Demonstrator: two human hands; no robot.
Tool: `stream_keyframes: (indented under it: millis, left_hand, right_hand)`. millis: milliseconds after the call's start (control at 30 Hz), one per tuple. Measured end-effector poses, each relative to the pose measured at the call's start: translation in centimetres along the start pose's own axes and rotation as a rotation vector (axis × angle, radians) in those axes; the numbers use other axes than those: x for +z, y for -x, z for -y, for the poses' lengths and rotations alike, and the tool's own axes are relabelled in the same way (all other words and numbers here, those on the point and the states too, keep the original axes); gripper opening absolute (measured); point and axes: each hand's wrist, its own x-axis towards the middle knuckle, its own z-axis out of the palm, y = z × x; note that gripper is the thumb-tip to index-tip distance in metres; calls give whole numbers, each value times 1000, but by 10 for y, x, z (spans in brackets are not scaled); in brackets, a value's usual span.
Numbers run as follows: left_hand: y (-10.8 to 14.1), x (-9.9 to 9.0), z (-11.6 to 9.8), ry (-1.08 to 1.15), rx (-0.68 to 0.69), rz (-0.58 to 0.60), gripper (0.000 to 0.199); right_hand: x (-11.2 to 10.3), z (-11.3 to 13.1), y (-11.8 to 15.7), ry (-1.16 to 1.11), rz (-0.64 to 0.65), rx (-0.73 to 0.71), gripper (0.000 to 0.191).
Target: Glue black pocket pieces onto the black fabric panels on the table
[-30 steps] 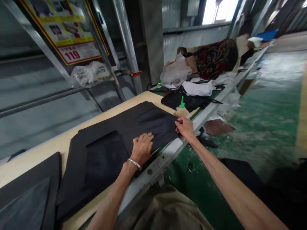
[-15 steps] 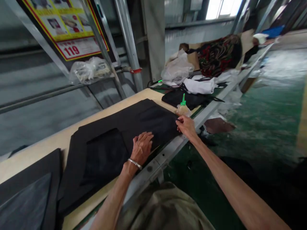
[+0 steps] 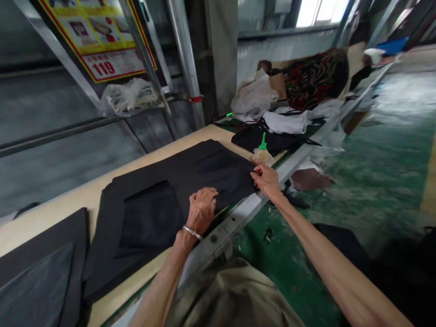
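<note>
A large black fabric panel [image 3: 177,200] lies flat on a pale wooden table [image 3: 143,200], with a darker square patch [image 3: 151,215] stitched or laid on it. My left hand [image 3: 201,211], wearing a silver bangle [image 3: 192,232], rests palm down on the panel beside that patch, holding nothing. At the panel's far corner, my right hand [image 3: 267,180] pinches the edge between its fingers. Just beyond it stands a glue bottle with a green nozzle [image 3: 262,154].
A second black panel [image 3: 41,272] lies at the table's near left. Beyond the table are a black cloth [image 3: 262,140], white cloth [image 3: 284,122] and plastic bags [image 3: 254,95]. A metal rail [image 3: 238,218] edges the table's right side above a green floor [image 3: 368,181].
The view has shifted slightly. Both hands stay on the black panel in nearly the same places, and the right fingers keep the edge.
</note>
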Motion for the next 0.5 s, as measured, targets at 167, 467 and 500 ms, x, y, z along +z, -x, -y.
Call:
stream_keyframes:
  millis: [167, 467, 500]
  left_hand:
    - [0, 0, 0, 6, -16, 8, 25]
    - [-2, -1, -4, -50, -16, 33, 32]
    - [-2, -2, -4, -54, -18, 31, 31]
  right_hand:
    - [-1, 0, 1, 21, -7, -12, 11]
    - [-3, 3, 3, 29, 0, 23, 9]
    - [-2, 2, 3, 22, -1, 23, 8]
